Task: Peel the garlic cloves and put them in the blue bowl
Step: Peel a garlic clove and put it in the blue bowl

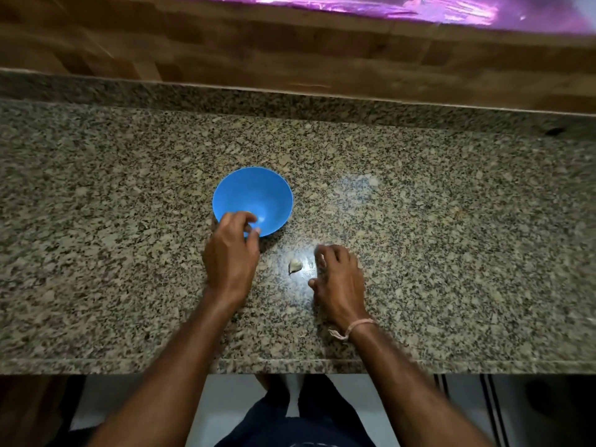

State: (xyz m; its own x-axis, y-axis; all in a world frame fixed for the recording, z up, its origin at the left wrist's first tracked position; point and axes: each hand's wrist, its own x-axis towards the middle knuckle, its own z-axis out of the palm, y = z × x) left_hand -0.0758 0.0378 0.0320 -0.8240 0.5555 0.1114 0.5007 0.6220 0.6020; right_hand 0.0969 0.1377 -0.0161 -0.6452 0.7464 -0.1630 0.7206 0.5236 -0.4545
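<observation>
The blue bowl (258, 191) stands on the granite counter left of centre, and its inside looks bare. My left hand (230, 253) is at its near rim, fingers curled over the edge into the bowl and thumb on the rim. One unpeeled garlic clove (295, 265) lies on the counter between my hands. Just right of the clove is my right hand (337, 279), its fingers loosely bent towards the counter and slightly blurred, with nothing seen in it.
The granite counter (451, 237) stretches wide to both sides, with a raised granite strip and a wooden wall behind it. Its front edge (129, 366) runs just below my forearms. A thin band circles my right wrist (354, 327).
</observation>
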